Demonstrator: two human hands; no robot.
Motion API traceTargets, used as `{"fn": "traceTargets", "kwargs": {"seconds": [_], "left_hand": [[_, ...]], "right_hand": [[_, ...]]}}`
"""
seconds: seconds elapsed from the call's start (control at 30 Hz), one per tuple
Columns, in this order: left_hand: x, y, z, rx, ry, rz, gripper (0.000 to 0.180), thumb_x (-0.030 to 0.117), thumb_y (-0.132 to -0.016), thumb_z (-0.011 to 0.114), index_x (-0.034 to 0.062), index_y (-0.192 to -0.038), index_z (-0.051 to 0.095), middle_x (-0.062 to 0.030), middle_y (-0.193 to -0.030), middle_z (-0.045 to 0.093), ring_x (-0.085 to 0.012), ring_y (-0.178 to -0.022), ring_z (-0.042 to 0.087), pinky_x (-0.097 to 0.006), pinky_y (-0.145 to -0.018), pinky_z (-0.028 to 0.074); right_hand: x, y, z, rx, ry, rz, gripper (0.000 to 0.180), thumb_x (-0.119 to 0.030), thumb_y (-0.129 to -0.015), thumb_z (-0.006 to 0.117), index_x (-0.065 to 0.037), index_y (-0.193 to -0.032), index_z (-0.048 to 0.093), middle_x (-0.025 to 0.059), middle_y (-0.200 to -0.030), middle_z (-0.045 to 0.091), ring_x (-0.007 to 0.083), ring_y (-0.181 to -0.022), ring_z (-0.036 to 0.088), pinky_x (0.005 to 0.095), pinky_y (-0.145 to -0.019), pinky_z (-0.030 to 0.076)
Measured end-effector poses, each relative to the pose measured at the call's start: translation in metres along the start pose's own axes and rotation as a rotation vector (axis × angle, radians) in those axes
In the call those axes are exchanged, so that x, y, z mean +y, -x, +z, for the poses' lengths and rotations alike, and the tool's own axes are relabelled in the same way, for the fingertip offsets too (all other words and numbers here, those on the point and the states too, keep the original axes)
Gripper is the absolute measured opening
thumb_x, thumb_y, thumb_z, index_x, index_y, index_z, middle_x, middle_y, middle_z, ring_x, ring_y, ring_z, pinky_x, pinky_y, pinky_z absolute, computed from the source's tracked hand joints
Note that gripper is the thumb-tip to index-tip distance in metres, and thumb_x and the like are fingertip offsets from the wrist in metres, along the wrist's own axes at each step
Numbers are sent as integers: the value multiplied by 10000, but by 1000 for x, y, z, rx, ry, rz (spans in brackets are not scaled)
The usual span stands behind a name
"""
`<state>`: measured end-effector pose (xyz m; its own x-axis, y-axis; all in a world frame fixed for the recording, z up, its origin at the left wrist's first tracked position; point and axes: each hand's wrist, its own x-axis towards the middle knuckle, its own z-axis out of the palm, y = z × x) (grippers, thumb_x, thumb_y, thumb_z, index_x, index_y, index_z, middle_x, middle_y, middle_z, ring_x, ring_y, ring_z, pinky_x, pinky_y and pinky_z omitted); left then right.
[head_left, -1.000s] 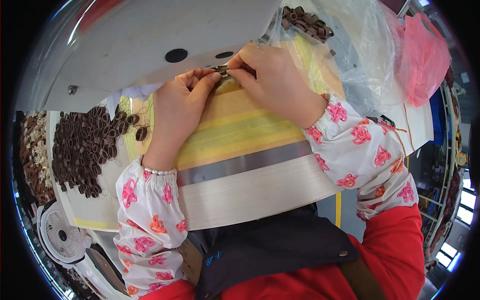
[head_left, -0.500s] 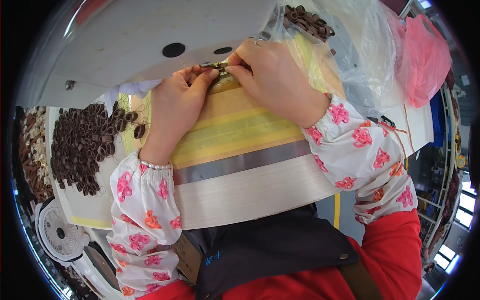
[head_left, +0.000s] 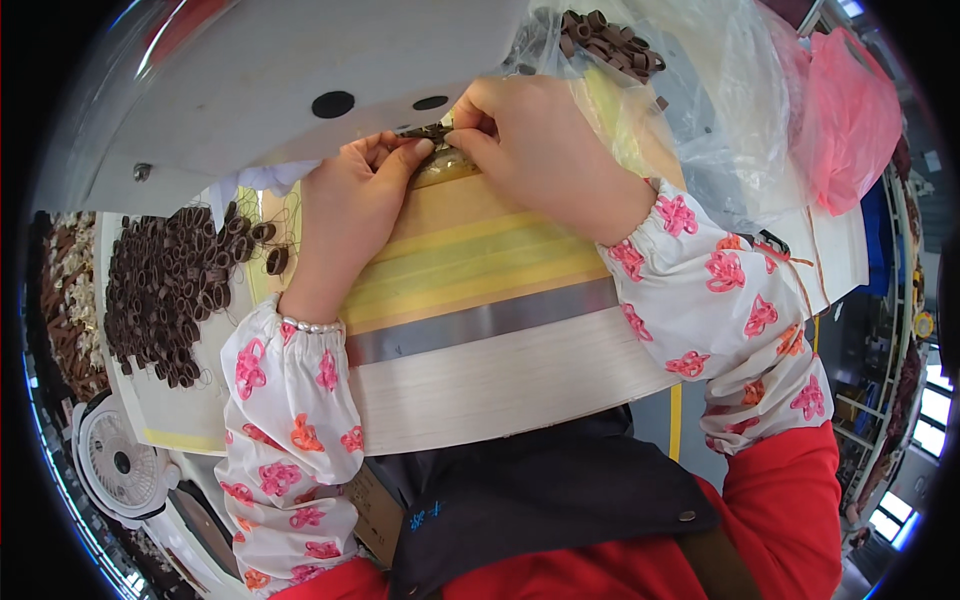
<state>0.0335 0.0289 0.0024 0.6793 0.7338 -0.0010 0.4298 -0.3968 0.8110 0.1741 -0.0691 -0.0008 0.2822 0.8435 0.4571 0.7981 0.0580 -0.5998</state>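
Both hands meet at the working spot under the white sewing machine. My left hand has its thumb and fingers drawn together just left of the small dark metal parts beneath the machine. From the right, my right hand pinches thumb against forefinger close to those parts. Whatever sits between the fingertips is too small and too hidden to name. A heap of dark brown fabric loops with loose threads lies left of my left hand. More brown loops lie beyond my right hand, by clear plastic.
Yellow tape strips and a grey metal band cross the pale table below my wrists. Clear plastic bags and a pink bag stand at right. A white fan is at lower left.
The view has shifted slightly. My right hand has turned a little, with its ring no longer showing. Both hands stay at the same spot under the machine.
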Motion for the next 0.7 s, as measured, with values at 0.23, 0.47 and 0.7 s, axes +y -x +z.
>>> {"fn": "traceTargets", "kwargs": {"seconds": [0.23, 0.47, 0.7], "left_hand": [[-3, -1, -1, 12, 36, 43, 220, 219, -786, 648, -1, -796, 639, 13, -537, 562, -18, -474, 434, -193, -471, 360], [-4, -4, 4, 55, -48, 214, 216, 209, -788, 635, -8, -781, 633, -30, -564, 582, -78, -485, 485, -238, -458, 363], [6, 38, -5, 87, -394, 588, 197, 189, -798, 614, 41, -674, 577, -52, -529, 511, -203, -500, 473, -334, -725, 366]], "right_hand": [[-1, 0, -4, -25, 4, 9, 111, -76, -718, 612, 14, -688, 555, 127, -601, 568, 260, -541, 556, 335, -505, 426], [5, 3, -2, 41, 69, -88, 123, -94, -725, 610, -5, -684, 535, 119, -622, 558, 283, -580, 550, 360, -533, 425], [11, 15, -88, 169, 267, -73, 126, -38, -716, 619, -2, -832, 584, 105, -715, 589, 211, -584, 565, 295, -568, 454]]}}
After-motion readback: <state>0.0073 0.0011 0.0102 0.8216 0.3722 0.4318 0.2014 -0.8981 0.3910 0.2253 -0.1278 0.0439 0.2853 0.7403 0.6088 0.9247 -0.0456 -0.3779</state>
